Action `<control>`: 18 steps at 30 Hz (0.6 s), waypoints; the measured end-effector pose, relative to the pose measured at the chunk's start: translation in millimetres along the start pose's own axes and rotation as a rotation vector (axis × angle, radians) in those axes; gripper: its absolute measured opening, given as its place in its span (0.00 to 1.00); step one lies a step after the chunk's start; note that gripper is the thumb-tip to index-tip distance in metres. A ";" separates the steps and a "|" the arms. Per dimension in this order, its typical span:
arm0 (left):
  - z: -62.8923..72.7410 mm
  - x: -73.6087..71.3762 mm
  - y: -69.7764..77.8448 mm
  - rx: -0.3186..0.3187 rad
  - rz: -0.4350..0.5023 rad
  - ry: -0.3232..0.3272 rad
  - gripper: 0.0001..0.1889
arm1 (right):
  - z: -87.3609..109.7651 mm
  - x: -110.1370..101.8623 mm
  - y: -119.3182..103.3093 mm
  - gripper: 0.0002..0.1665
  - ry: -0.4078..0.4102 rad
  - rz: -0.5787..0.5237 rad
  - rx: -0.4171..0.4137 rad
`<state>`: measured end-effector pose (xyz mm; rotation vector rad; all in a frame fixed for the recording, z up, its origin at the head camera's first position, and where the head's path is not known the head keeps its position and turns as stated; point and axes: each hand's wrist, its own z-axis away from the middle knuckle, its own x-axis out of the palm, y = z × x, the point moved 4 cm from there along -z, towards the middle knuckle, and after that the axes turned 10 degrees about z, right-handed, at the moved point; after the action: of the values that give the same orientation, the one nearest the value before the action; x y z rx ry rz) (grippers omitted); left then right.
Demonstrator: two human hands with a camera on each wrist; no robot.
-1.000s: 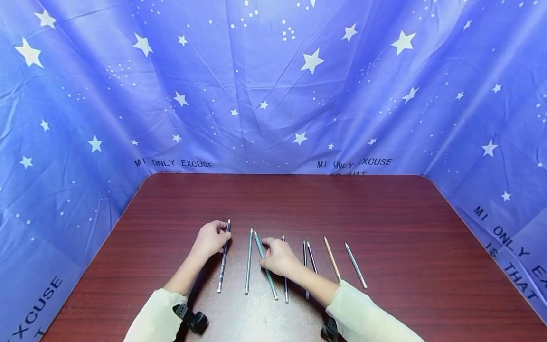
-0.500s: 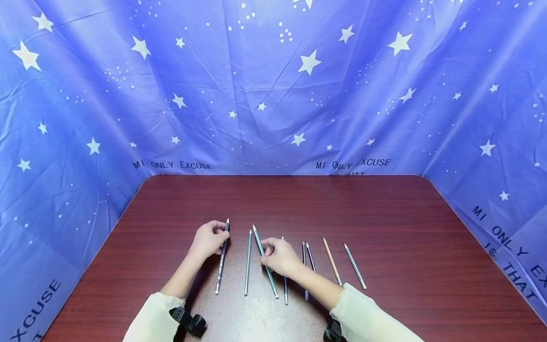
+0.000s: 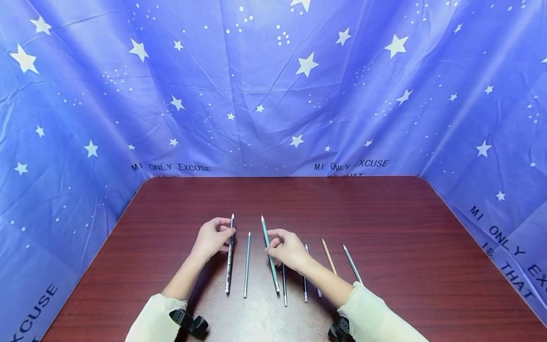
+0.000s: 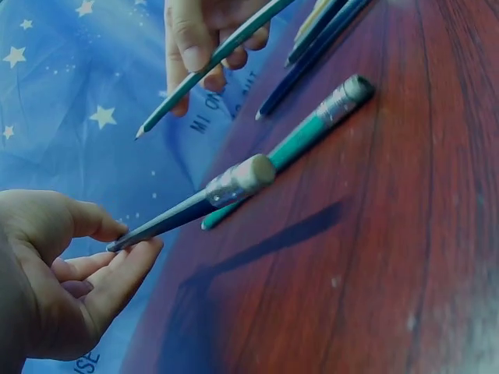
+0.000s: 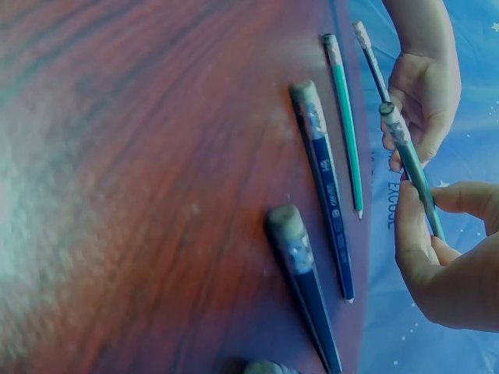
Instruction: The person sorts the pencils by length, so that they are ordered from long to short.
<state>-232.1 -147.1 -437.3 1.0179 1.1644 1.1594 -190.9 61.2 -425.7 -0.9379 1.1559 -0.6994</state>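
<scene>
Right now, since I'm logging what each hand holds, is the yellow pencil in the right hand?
No, the right hand pinches a green pencil, while the yellow pencil lies on the table.

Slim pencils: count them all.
8: dark pencil in left hand; green pencil in right hand; second green pencil between; three dark pencils partly behind right arm; yellow pencil, teal pencil farther right. Arm may hide more.

Surface (image 3: pixel 342 204): glossy, wood-grained. Backdrop (image 3: pixel 243 95): creased cloth, soft sheen. Pencils (image 3: pixel 247 268): smooth, painted-looking; ferrules (image 4: pixel 228 185): shiny metal. 2 sleeves (image 3: pixel 155 316): matt cloth. Wrist cameras (image 3: pixel 199 326): plastic-looking.
</scene>
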 end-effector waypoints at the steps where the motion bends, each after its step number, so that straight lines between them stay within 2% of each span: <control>1: 0.4 1.8 1.6 0.005 0.011 -0.004 0.18 | 0.1 -2.0 -0.6 0.29 0.006 -0.005 -0.002; 18: -6.0 33.6 22.8 0.047 0.105 -0.058 0.19 | -2.4 -23.4 7.7 0.28 0.111 -0.148 0.056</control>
<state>-240.3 -110.7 -420.3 1.1529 1.1075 1.1812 -199.7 84.0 -422.6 -0.9539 1.1663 -0.9085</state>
